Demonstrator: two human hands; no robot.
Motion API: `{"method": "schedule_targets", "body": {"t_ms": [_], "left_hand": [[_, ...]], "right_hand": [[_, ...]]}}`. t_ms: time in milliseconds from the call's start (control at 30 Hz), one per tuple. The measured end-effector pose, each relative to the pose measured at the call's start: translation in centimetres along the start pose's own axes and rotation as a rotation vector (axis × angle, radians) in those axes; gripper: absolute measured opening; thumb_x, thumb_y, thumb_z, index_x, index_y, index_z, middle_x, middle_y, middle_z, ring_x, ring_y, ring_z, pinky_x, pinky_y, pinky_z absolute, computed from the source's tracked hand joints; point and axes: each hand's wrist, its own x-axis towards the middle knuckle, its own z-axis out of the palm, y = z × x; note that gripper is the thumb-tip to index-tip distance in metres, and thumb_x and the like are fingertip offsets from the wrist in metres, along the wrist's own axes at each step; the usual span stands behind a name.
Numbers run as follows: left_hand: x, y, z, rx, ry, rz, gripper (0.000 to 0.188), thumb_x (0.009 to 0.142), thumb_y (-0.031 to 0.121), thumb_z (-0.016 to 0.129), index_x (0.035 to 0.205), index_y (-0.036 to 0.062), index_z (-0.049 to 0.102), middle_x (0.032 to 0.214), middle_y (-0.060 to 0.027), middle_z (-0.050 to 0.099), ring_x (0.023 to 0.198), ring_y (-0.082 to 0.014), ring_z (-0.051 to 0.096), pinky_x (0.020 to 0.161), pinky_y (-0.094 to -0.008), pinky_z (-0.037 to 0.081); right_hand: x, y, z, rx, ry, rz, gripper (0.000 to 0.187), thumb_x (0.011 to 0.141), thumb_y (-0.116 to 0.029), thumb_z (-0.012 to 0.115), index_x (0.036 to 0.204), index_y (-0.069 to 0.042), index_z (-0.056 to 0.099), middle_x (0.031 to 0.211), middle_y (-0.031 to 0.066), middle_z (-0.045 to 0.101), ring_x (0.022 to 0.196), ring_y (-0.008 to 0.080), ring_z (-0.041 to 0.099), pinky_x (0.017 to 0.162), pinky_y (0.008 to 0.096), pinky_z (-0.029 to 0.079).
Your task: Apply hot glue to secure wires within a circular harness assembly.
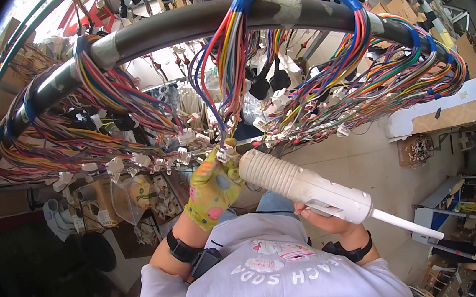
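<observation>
My left hand (213, 190), in a yellow-green glove with coloured dots, pinches a white plug connector (226, 150) at the lower end of the middle wire bundle (232, 60). Its fingers are closed around the connector and partly hide it. My bare right hand (324, 218) grips a white glue gun (308, 184) from below; the gun's body covers most of the fingers. The ribbed front end points up and left, close beside the gloved fingertips. From the gun's rear a white glue stick (408, 225) sticks out toward the lower right.
A curved dark bar (198, 21) crosses ahead of me, with bundles of coloured wires (119, 98) taped over it. Several white connectors hang along their lower ends. Cartons and a clear plastic bag (127, 200) stand at the left. A grey rack (443, 200) stands at the lower right.
</observation>
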Motion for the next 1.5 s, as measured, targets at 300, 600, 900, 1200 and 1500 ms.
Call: {"method": "schedule_targets", "body": {"t_ms": [300, 600, 900, 1200, 1500], "left_hand": [[-0.3, 0.1, 0.7, -0.085, 0.066, 0.031, 0.051, 0.08, 0.02, 0.064, 0.124, 0.0015, 0.046, 0.103, -0.0081, 0.061, 0.095, -0.0187, 0.059, 0.085, -0.0318, 0.046], [-0.3, 0.1, 1.1, -0.074, 0.047, 0.036, 0.051, 0.08, 0.02, 0.064, 0.124, 0.0013, 0.046, 0.099, -0.0069, 0.06, 0.089, -0.0166, 0.058, 0.079, -0.0288, 0.046], [-0.3, 0.2, 0.9, -0.035, 0.037, 0.031, 0.05, 0.081, 0.025, 0.063, 0.123, 0.0052, 0.047, 0.099, -0.0058, 0.061, 0.085, -0.0166, 0.058, 0.077, -0.0301, 0.044], [-0.4, 0.2, 1.0, -0.052, 0.021, 0.026, 0.046, 0.083, 0.026, 0.061, 0.123, 0.0059, 0.049, 0.1, -0.0054, 0.062, 0.086, -0.0165, 0.059, 0.08, -0.0312, 0.044], [-0.3, 0.4, 0.4, -0.082, 0.0, 0.005, 0.047, 0.082, 0.02, 0.062, 0.123, 0.0024, 0.047, 0.102, -0.0061, 0.062, 0.089, -0.0153, 0.06, 0.079, -0.029, 0.048]], "right_hand": [[-0.2, -0.1, 0.1, -0.072, 0.043, 0.083, 0.026, 0.07, -0.001, 0.068, 0.095, -0.003, 0.066, 0.093, 0.0092, 0.067, 0.086, 0.0253, 0.066, 0.079, 0.0355, 0.052], [0.0, -0.1, 0.2, 0.003, 0.01, 0.006, 0.025, 0.078, 0.006, 0.058, 0.103, 0.001, 0.055, 0.086, 0.0082, 0.06, 0.079, 0.0162, 0.058, 0.071, 0.0291, 0.049], [0.2, -0.5, 0.0, 0.014, 0.115, 0.042, 0.027, 0.073, -0.005, 0.067, 0.1, -0.002, 0.065, 0.091, 0.0098, 0.068, 0.084, 0.022, 0.066, 0.076, 0.0318, 0.053], [0.2, -0.6, 0.0, -0.118, 0.097, 0.08, 0.027, 0.072, -0.003, 0.068, 0.099, -0.002, 0.065, 0.094, 0.0093, 0.067, 0.085, 0.0218, 0.066, 0.078, 0.0308, 0.052], [0.0, -0.2, 0.1, -0.018, 0.008, 0.004, 0.028, 0.078, 0.005, 0.057, 0.105, 0.001, 0.055, 0.086, 0.0084, 0.059, 0.081, 0.0163, 0.057, 0.073, 0.03, 0.048]]}}
